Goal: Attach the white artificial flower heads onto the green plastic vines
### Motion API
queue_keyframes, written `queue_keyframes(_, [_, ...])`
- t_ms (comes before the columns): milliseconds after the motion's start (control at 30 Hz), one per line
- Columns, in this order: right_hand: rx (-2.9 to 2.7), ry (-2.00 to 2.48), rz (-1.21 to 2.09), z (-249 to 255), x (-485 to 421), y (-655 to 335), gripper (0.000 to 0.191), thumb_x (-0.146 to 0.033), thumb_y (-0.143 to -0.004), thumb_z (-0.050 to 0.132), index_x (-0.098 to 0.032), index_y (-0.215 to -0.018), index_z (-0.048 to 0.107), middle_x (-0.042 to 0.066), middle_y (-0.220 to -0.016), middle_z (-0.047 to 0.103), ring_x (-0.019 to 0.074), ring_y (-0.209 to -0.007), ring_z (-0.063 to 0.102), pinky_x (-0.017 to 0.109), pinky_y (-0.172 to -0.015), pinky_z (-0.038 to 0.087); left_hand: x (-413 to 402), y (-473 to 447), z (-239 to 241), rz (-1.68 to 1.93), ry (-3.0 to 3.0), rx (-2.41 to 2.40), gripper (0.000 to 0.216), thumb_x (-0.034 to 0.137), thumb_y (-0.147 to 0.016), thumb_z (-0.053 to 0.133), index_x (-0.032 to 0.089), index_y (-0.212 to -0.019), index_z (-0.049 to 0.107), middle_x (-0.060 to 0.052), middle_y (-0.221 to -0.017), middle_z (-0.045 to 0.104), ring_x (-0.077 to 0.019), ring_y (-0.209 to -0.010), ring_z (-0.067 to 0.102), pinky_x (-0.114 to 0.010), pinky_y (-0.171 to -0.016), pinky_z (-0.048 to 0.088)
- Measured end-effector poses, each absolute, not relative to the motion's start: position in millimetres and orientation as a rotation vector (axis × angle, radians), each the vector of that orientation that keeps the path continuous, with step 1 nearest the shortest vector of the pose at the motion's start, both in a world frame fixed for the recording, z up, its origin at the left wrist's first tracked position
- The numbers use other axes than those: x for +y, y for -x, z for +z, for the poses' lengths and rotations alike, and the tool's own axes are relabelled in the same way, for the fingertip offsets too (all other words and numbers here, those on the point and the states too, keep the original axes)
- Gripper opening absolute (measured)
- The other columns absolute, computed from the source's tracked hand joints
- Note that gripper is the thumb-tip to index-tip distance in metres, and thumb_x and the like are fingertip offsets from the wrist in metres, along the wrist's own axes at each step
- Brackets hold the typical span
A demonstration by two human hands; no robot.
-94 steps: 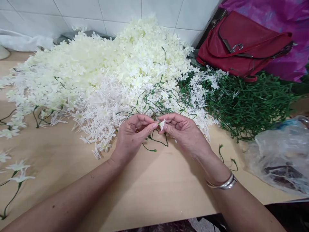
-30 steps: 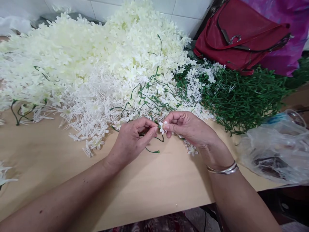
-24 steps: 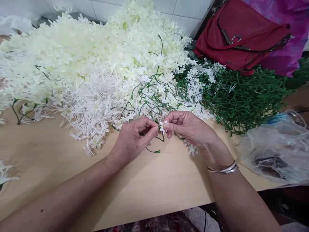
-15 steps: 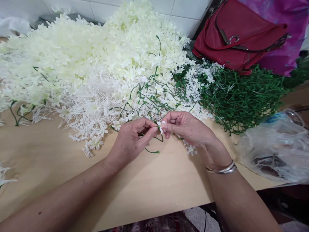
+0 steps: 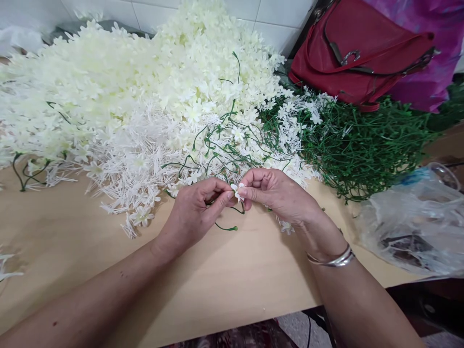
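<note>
Just above the table, my left hand (image 5: 195, 208) is closed in a pinch on a green plastic stem (image 5: 226, 228). Parts of this stem show below the fingers; its end at the fingertips is mostly hidden. Facing it, my right hand (image 5: 277, 193) pinches a small white artificial flower (image 5: 238, 193) between thumb and finger. Flower and stem end meet between the two hands; whether they are joined I cannot tell. Behind the hands lie loose green stems (image 5: 217, 140) and thin white stamens (image 5: 145, 140).
A large heap of cream artificial flowers (image 5: 119, 72) covers the back of the table (image 5: 235, 285). To the right are a pile of green stems (image 5: 369, 145), a red handbag (image 5: 362, 53), a purple bag (image 5: 427, 58) and a clear plastic bag (image 5: 416, 227).
The hands have hardly moved. The white flower now sits closer against the left fingertips, and its petals are turned slightly. The view has shifted a little.
</note>
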State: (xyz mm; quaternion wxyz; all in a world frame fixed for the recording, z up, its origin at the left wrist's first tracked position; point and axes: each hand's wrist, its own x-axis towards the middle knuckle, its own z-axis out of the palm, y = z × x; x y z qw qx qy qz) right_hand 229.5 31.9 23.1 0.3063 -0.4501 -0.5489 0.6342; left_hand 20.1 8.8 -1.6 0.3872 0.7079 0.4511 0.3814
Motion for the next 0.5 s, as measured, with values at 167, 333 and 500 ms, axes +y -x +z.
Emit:
queue_keyframes(167, [-1.399, 1.155, 1.696, 19.9, 33.1, -229.8, 0.032, -0.046, -0.076, 0.090, -0.021, -0.078, 0.071, -0.002, -0.062, 0.073, 0.0130, -0.060, 0.066, 0.026, -0.063, 0.051, 8.0, -19.7, -1.9, 0.980, -1.772, 1.141, 0.006, 0.027, -0.098, 0.068, 0.022, -0.096, 0.071, 0.001, -0.077, 0.081, -0.0123, -0.063, 0.071, -0.022, -0.058, 0.050])
queue_keyframes(333, [-1.385, 1.156, 1.694, 20.6, 32.6, -227.9, 0.033, -0.048, -0.076, 0.090, -0.021, -0.076, 0.070, -0.001, -0.064, 0.073, 0.0143, -0.063, 0.067, 0.028, -0.067, 0.054, 6.8, -20.1, -1.7, 0.981, -1.780, 1.151, 0.008, 0.028, -0.098, 0.067, 0.022, -0.093, 0.071, 0.001, -0.076, 0.080, -0.0114, -0.059, 0.067, -0.021, -0.055, 0.048])
queue_keyframes(500, [-1.387, 1.144, 1.708, 19.8, 31.8, -225.5, 0.032, -0.046, -0.079, 0.088, -0.021, -0.076, 0.070, -0.001, -0.066, 0.074, 0.0132, -0.063, 0.067, 0.028, -0.067, 0.054, 7.9, -19.4, -1.8, 0.965, -1.814, 1.163, 0.009, 0.026, -0.098, 0.066, 0.022, -0.092, 0.070, 0.002, -0.074, 0.079, -0.0097, -0.054, 0.063, -0.021, -0.055, 0.046])
